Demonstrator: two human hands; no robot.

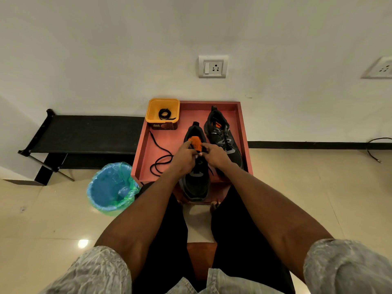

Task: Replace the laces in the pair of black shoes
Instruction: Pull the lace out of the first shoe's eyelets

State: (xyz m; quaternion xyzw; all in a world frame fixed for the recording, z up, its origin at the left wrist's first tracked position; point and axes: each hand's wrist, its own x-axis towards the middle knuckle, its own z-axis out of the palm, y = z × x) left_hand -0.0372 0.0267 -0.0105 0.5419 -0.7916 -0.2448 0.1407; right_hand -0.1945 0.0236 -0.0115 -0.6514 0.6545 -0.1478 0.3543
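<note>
While both arms are extended forward in the head view, the left hand [184, 158] and the right hand [214, 155] are brought close together over the near black shoe [196, 183]. Fingers of both hands are curled at the shoe's throat, just below its orange tongue [195, 142]; a lace appears to be pinched there, though what exactly each hand holds cannot be told. The left index finger is seen stretched toward the tongue. A short lace end [210, 170] is seen below the right hand. The second black shoe [224, 136], laced, is placed beyond and to the right of the right hand. A loose black lace [160, 158] is lain on the red tray [244, 132], just left of the left hand. A coiled lace [164, 113] is kept in the yellow tub [151, 111], farther beyond the left hand. A lined bin [112, 187] is noted well left of the left forearm.
</note>
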